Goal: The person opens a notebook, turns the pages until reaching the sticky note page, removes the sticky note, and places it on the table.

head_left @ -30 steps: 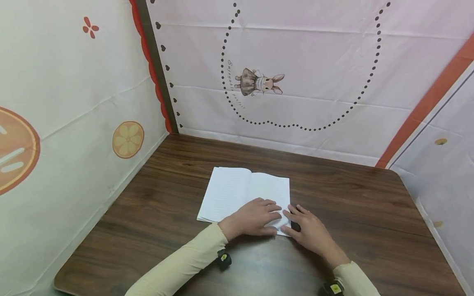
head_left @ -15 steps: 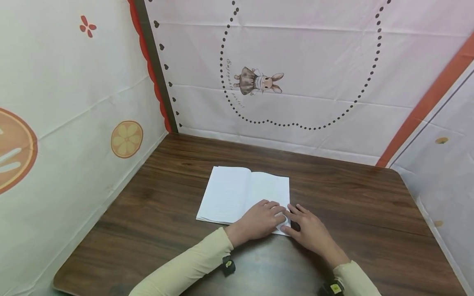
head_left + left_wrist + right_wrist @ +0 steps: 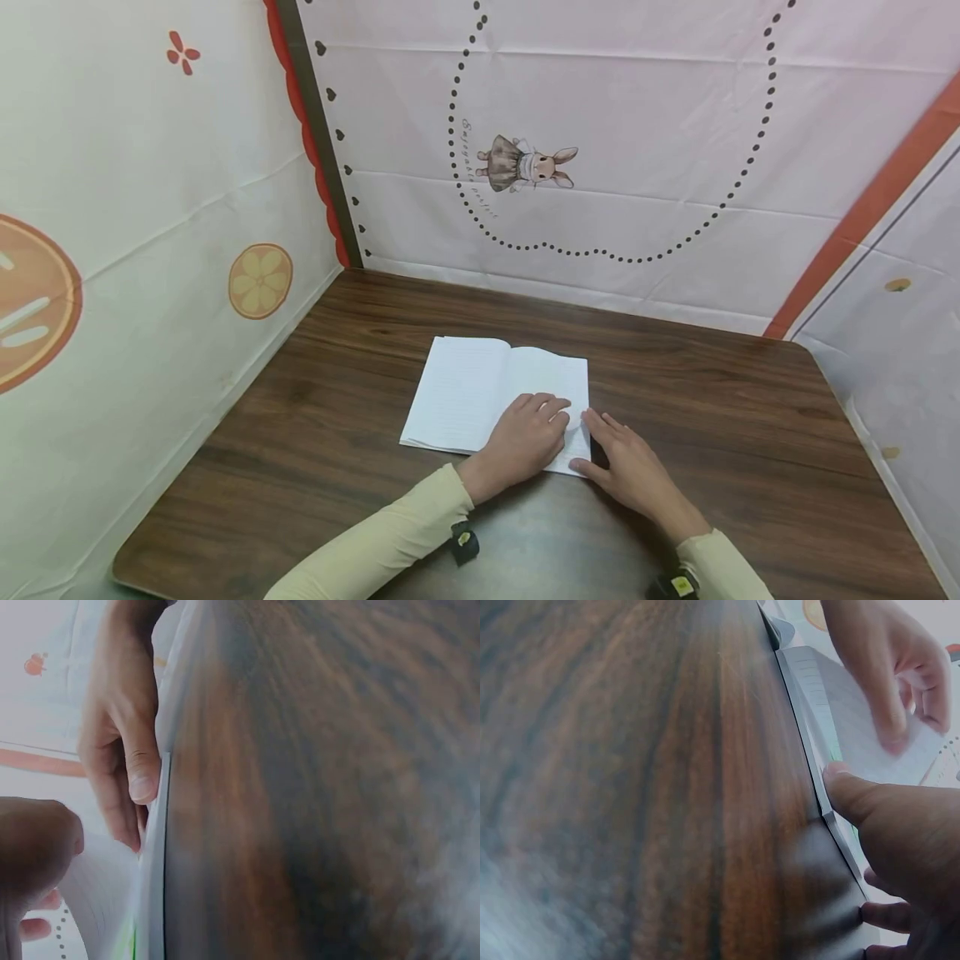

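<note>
An open notebook (image 3: 461, 392) with white lined pages lies on the dark wood table. My left hand (image 3: 525, 437) is over its right-hand side, thumb and fingers pinching a lifted page (image 3: 862, 727). That page bends up off the stack in the right wrist view. At the notebook's right edge is my right hand (image 3: 633, 467), its thumb (image 3: 847, 787) resting on the near corner of the pages and its fingers stretched along the side edge. In the left wrist view, the right thumb (image 3: 141, 776) lies against the edge of the page stack.
The brown wood table (image 3: 720, 417) reaches out around the notebook on all sides. Printed white cloth (image 3: 637, 150) hangs behind it and at both sides. A black wrist camera (image 3: 465, 543) is strapped under the left sleeve.
My left hand first slides right to the page corner beside the right hand, then draws back up and left with the page bending up. The right fingers straighten a little; the right hand otherwise stays.
</note>
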Motion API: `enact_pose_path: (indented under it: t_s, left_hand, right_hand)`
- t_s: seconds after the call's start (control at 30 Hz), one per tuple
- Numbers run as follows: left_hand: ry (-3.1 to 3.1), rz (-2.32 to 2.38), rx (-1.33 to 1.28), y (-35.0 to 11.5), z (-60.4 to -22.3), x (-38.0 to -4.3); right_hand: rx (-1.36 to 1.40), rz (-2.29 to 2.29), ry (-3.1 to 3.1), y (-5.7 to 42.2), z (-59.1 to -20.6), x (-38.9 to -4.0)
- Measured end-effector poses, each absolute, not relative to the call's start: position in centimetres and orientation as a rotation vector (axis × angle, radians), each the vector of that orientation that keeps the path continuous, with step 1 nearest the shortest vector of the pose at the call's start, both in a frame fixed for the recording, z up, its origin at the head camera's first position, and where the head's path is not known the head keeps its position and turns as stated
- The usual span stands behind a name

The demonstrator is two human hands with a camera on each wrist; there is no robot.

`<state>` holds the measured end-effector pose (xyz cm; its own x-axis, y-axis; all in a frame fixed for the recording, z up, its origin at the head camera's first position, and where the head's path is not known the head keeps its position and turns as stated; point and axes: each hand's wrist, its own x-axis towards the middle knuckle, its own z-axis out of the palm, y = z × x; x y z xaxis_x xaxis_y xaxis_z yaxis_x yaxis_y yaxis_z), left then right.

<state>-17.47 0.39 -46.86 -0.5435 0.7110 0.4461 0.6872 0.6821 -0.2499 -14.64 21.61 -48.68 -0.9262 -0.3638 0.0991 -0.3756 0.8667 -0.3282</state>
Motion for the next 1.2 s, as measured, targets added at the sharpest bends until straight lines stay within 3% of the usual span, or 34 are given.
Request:
enact_pose_path:
  t_s: [0.43,0.83,1.2]
  left_hand:
    - [-2.273,-0.224,-0.797,-3.7,-44.8,-17.9]
    - [-2.29,-0.11,-0.663,-10.4,-45.1,-17.7]
    - [-2.455,0.029,-0.614,-13.5,-46.2,-16.6]
  right_hand:
    - [0.668,0.479,-3.021,21.8,-48.5,-14.7]
    - [0.667,0.462,-3.065,21.9,-48.0,-14.8]
    - [0.681,0.468,-3.068,21.8,-48.2,-14.8]
